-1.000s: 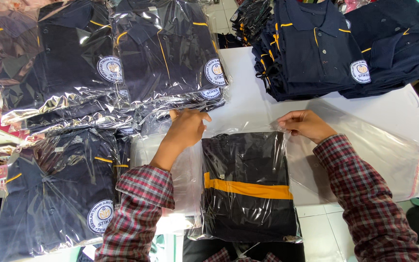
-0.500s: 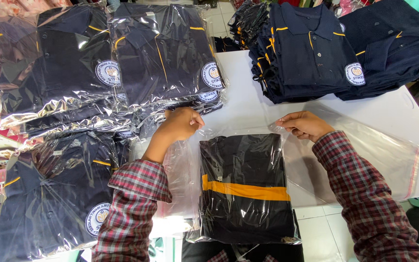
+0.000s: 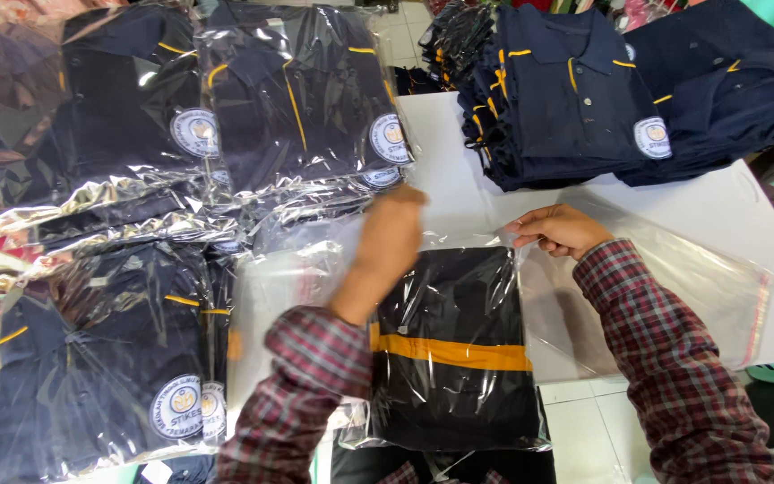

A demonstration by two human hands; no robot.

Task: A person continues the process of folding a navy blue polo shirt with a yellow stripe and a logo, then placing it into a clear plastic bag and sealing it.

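your right hand (image 3: 559, 229) pinches the top edge of the clear bag (image 3: 459, 269) holding the folded dark garment (image 3: 455, 345), which lies just below that grip. your left hand (image 3: 392, 235) is blurred above the bag's other corner; i cannot tell its grip.

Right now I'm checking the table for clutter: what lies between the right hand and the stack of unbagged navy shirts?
In the head view, only bare white table separates the right hand from the unbagged shirt stack.

A clear plastic bag (image 3: 459, 350) holding a dark folded garment with an orange band lies under the fingers, clear-bagged navy shirts (image 3: 297, 99) with round white badges stacked left of them.
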